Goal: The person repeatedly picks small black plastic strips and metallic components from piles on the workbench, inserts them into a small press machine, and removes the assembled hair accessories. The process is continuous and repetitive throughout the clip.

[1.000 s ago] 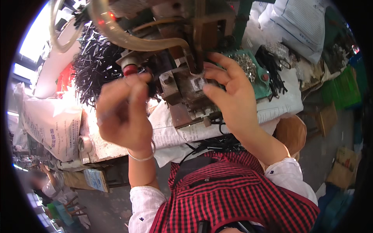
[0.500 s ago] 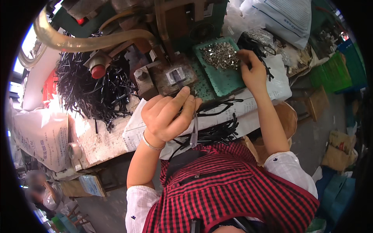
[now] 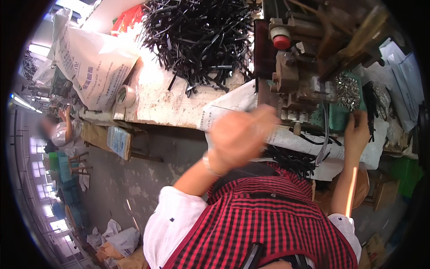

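One blurred left grip, right grip loosely curled at green tray.

Glare bleaches the bench to near white on your left, washing over the top of the white sack, while windows at the far left burn bright. To your right, the machine sits in brown shade. Glints pick out the heap of black strips and the metal bits. Your left hand is smeared by motion blur; your right hand looks clearer, a hard stripe of light lying along the forearm below it. Your checked apron shows crisply. The floor lies dim and grey. Fisheye distortion bends the windows along a black, round border, tinged blue-violet at left.
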{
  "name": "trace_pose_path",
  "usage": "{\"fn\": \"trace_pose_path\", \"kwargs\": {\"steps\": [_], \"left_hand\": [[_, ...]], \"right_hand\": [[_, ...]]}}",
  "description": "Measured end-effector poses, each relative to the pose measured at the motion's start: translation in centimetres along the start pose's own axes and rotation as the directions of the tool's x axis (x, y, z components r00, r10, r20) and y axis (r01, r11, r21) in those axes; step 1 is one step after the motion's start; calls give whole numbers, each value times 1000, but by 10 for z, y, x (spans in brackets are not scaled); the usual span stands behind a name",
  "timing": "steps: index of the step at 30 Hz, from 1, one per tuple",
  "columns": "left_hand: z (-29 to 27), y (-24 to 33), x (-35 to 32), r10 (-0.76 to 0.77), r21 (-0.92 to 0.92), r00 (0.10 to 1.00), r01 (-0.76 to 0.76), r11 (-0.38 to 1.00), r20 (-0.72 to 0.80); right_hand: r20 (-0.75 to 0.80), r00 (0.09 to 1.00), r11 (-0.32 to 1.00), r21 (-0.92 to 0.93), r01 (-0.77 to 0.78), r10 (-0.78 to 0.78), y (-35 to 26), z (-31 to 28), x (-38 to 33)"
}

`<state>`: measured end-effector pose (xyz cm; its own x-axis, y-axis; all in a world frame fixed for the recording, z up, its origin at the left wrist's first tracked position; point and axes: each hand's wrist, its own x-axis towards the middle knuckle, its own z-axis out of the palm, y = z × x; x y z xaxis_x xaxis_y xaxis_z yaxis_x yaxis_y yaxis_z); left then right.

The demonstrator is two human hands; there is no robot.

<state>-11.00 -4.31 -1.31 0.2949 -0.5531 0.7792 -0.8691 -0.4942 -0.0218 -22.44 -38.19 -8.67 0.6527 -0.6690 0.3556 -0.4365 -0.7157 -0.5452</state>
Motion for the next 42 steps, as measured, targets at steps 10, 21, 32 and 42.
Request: {"fn": "trace_pose_path", "kwargs": {"steps": [10, 21, 32, 42], "left_hand": [[31, -176, -80, -196, 257, 940, 123, 958, 280], [-29, -287, -109, -848, 497, 507, 702, 510, 155], [1, -157, -37, -888, -374, 448, 809, 453, -106], [57, -62, -1, -688, -749, 702, 554, 363, 186]], "right_hand": [[-5, 1000, 944, 328, 17, -16, -28, 20, 13], [-45, 996, 922, 376, 91, -80, -43, 23, 22], [-120, 984, 917, 393, -72, 129, -34, -43, -26], [-109, 993, 572, 812, 117, -47, -152, 11, 27]]}}
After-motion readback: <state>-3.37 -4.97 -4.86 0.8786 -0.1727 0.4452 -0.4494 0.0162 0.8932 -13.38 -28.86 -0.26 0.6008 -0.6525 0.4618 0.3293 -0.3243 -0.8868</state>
